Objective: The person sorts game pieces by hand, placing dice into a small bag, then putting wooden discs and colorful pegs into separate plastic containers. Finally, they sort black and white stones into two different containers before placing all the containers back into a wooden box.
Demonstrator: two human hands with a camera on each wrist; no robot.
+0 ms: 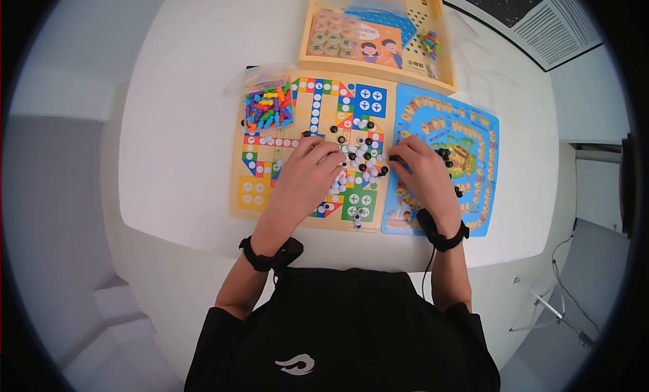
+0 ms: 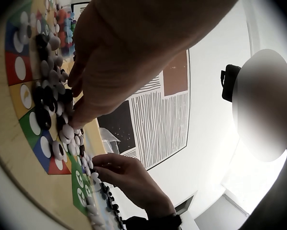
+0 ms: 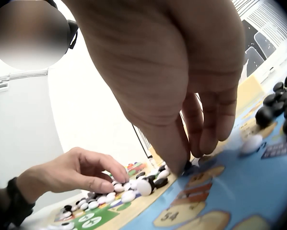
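Currently, right hand (image 1: pixel 424 170) is pinching a black stone (image 1: pixel 395 158); left hand (image 1: pixel 305 179), grip unclear, is touching white stones (image 3: pixel 128 196) lying mostly flat.

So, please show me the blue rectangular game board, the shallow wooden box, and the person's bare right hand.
Blue rectangular game board (image 1: pixel 466 160): head view, on its printed middle.
Shallow wooden box (image 1: pixel 378 75): head view, on its near wall.
Person's bare right hand (image 1: pixel 426 172): head view, back of the hand.

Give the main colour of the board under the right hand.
Blue: the board under the right hand, best seen in the head view.
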